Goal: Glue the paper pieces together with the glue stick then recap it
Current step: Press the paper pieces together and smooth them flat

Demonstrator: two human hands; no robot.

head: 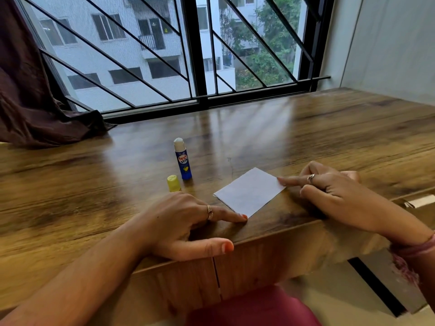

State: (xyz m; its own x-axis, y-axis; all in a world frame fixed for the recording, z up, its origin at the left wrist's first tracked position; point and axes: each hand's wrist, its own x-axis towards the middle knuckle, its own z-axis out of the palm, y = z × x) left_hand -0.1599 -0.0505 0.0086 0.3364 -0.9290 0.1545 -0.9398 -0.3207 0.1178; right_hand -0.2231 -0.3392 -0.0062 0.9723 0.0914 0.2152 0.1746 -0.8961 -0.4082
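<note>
White paper point(249, 192) flat on the surface point(94, 203), a straight fingertip of left hand point(186, 222) and right hand point(329, 187) pressing opposite corners; uncapped glue stick point(183, 158) upright beyond it, yellow cap point(173, 183) beside.

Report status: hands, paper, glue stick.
Left hand and right hand fingertips on paper corners. Glue stick upright, uncapped; cap beside it. Nothing obstructing.

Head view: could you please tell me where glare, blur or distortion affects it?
Head view: window glare streaks the table beyond the paper; wide-angle bending curves the table's near edge; the lower corners blur; the glue stick stays sharp.
</note>
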